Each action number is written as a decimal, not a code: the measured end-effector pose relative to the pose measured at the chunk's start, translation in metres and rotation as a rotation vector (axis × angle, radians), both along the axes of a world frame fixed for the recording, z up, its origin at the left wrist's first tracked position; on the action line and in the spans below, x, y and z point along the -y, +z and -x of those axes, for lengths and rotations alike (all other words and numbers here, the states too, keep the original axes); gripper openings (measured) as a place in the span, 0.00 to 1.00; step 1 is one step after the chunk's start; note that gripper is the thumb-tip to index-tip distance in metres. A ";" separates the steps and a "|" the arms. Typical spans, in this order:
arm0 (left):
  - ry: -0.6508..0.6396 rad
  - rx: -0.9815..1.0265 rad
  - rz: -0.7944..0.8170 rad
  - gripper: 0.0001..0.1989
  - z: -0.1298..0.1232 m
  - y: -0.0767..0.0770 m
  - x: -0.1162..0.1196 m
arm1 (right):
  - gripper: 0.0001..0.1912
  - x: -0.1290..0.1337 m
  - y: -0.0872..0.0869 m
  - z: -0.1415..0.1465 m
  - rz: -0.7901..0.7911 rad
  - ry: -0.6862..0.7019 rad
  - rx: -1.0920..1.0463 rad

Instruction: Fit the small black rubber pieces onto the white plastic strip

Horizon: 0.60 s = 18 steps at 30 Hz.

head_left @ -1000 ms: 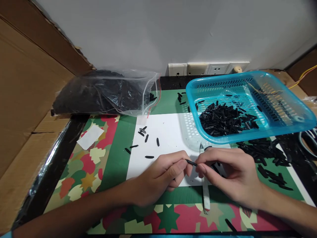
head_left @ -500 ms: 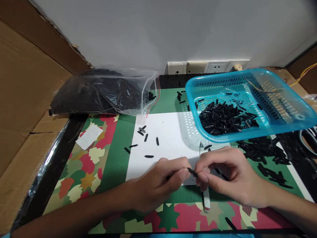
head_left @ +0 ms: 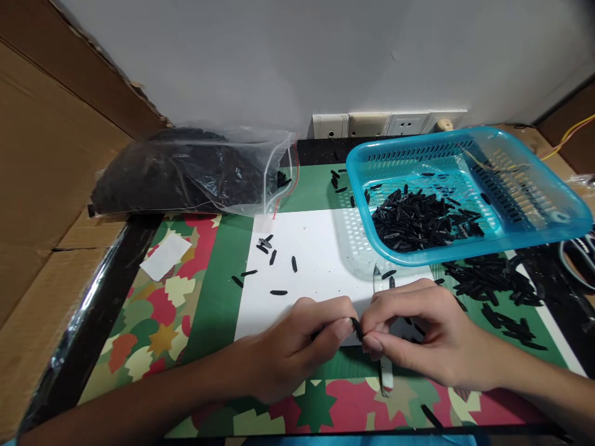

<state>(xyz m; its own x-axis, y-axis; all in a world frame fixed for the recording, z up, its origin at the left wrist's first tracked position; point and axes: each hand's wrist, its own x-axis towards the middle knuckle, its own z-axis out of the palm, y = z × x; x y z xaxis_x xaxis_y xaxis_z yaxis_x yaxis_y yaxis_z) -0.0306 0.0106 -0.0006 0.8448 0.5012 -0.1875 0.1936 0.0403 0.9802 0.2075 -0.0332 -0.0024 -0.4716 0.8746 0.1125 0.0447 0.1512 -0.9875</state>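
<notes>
Between my fingertips is a small black strip [head_left: 357, 329], slim and slightly curved. My left hand [head_left: 309, 344] pinches its upper end between thumb and forefinger. My right hand [head_left: 413, 331] is closed at the strip's lower end, thumb and forefinger touching it. Both hands are low over the front edge of a white paper sheet [head_left: 320, 241]. Under my right hand lies a slender pale tool with a pointed dark tip [head_left: 387, 378], its middle hidden by the fingers. Several similar black pieces [head_left: 278, 292] are scattered on the sheet to the left.
A blue plastic basket [head_left: 432, 257] holding many black pieces stands at the back right. Loose black pieces [head_left: 495, 282] are heaped in front of it. A clear zip bag [head_left: 186, 173] full of dark material lies back left. A white paper scrap [head_left: 166, 256] rests on the patterned mat [head_left: 227, 254].
The black strip has turned from a shallow slant to a steeper one. My right fingertips have shifted slightly left, closer to my left hand, which stays almost in place.
</notes>
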 end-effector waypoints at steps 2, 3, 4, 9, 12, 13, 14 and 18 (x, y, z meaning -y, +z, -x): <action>0.002 -0.007 -0.012 0.20 -0.001 0.001 0.000 | 0.05 0.000 0.001 0.001 -0.037 -0.003 0.021; 0.004 -0.016 -0.013 0.20 -0.001 0.001 0.000 | 0.06 0.000 0.002 0.002 -0.047 -0.008 0.030; 0.005 -0.023 -0.013 0.20 -0.001 0.001 0.000 | 0.06 0.001 0.002 0.002 -0.054 -0.018 0.037; 0.012 -0.042 -0.017 0.20 -0.001 0.001 0.000 | 0.06 0.005 -0.002 0.004 -0.080 -0.079 0.059; 0.005 -0.042 -0.011 0.20 -0.001 0.001 0.000 | 0.06 0.004 -0.004 0.004 -0.113 -0.076 0.067; 0.000 -0.045 -0.003 0.20 -0.001 0.002 0.000 | 0.07 0.004 -0.004 0.004 -0.122 -0.070 0.067; -0.004 -0.048 0.007 0.20 -0.001 0.002 0.000 | 0.07 0.003 -0.004 0.003 -0.125 -0.067 0.067; 0.021 -0.057 0.069 0.22 0.000 0.002 0.000 | 0.07 0.002 -0.002 0.003 -0.095 -0.103 0.051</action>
